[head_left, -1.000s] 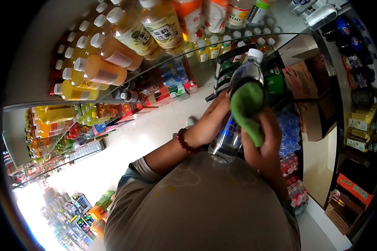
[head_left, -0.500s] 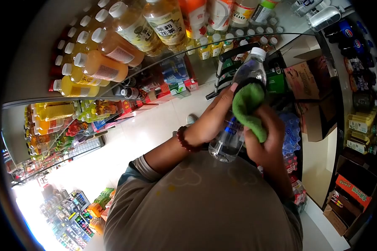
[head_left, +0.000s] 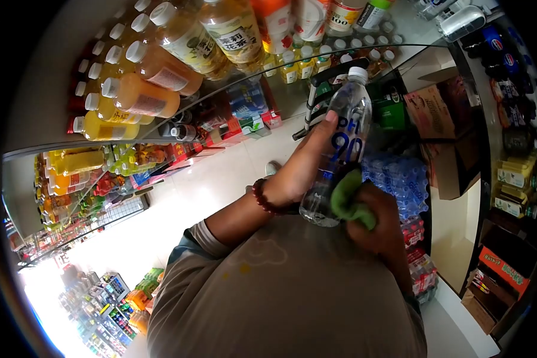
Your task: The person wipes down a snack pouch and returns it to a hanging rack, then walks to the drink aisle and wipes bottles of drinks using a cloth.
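Note:
A clear plastic water bottle (head_left: 351,113) with a white cap and blue lettering is tilted in front of my body. My left hand (head_left: 307,170), with a dark red bead bracelet at the wrist, is wrapped round the bottle's side, thumb along the label. My right hand (head_left: 376,218) grips a green cloth (head_left: 347,200) against the lower part of the bottle. Part of the cloth is hidden in my right fist.
A glass-edged shelf of juice and tea bottles (head_left: 232,36) runs along the top left. Behind the bottle is a trolley handle (head_left: 339,70). Shrink-wrapped water bottles (head_left: 400,182) and open cardboard boxes (head_left: 444,113) stand at the right. Bright floor (head_left: 221,173) shows at the left.
My right hand has moved the green cloth down the bottle, from its upper part to near its base. The blue lettering is now uncovered. My left hand still holds the bottle.

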Tool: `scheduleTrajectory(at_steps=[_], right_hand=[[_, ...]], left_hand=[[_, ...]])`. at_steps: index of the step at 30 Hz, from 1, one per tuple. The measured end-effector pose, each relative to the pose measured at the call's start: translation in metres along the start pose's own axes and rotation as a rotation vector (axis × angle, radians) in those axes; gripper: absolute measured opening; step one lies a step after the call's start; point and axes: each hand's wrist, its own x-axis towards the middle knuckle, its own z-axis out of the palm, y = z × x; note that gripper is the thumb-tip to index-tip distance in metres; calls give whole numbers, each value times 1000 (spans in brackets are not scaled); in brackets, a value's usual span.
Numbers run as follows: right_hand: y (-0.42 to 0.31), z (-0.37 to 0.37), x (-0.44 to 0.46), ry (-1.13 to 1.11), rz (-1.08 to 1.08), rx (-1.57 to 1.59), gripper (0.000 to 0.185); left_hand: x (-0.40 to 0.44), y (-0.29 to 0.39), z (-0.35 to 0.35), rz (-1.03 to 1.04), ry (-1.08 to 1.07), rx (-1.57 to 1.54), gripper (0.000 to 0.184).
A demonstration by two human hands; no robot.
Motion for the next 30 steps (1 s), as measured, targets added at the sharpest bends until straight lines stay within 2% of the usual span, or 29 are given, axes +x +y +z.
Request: scheduleTrajectory(at_steps=[2,3,4,6,10,12,15,18,23,25,30], right_hand=[[7,-1,-4,188,153,10,19],[11,1,-8,268,201,32,13],[11,2,-7,271,202,33,13],[12,2,-3,477,212,159,12],[2,-5,4,615,303,279,20],[-2,-7,6,677,350,310,27],[-8,-9,14,822,325,403,35],[-3,-7,10,800,344,362,35],[-11,6,16,504,260,379,10],[-11,6,18,507,253,386,10],[-11,6,19,491,271,390,10]], left_hand=[[-1,-1,6,-7,53,31,61],[0,-7,1,-10,4,25,60],[-1,-6,2,-12,3,27,60],[-2,-5,6,-72,20,29,61],[-3,-7,6,-109,38,31,64],[-2,-8,3,-126,-29,11,67],[-5,-5,6,-156,-61,-1,66],[-3,-7,4,-129,-105,-11,66],[-1,-6,8,-44,-42,67,64],[1,-8,6,3,-42,86,65],[6,-13,-5,-37,-11,107,68]])
